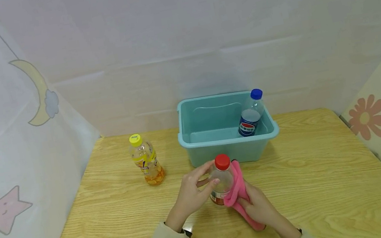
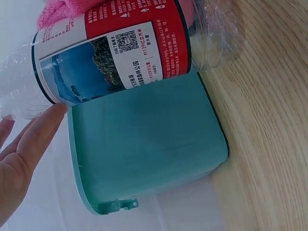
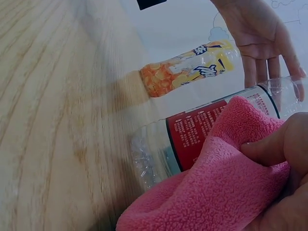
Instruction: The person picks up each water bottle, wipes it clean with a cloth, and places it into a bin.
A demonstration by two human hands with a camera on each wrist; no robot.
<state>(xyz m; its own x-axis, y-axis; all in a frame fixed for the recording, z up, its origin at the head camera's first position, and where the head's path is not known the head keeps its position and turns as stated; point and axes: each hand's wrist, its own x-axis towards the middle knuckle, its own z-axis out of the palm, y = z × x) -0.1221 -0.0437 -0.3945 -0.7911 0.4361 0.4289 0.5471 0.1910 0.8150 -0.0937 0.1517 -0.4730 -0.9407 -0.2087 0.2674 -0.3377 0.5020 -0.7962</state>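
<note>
A clear plastic bottle with a red cap and a red-and-white label (image 1: pixel 225 176) stands upright on the table in front of the bin. My left hand (image 1: pixel 193 193) holds its upper part, fingers on the far side and thumb on the near side. In the left wrist view, fingertips of that hand (image 2: pixel 45 127) touch the bottle near the label's edge. My right hand (image 1: pixel 259 205) grips a pink cloth (image 3: pixel 211 178) and presses it against the right side of the bottle (image 3: pixel 154 149). The cloth covers part of the label, and its lower end hangs towards the table.
A teal plastic bin (image 1: pixel 215 148) stands behind the hands. Inside its right end leans a blue-capped bottle with a blue label (image 1: pixel 250 117). To the left stands a yellow-capped bottle with orange contents at its base (image 1: pixel 149 164). White printed curtains surround the wooden table (image 1: pixel 322 172).
</note>
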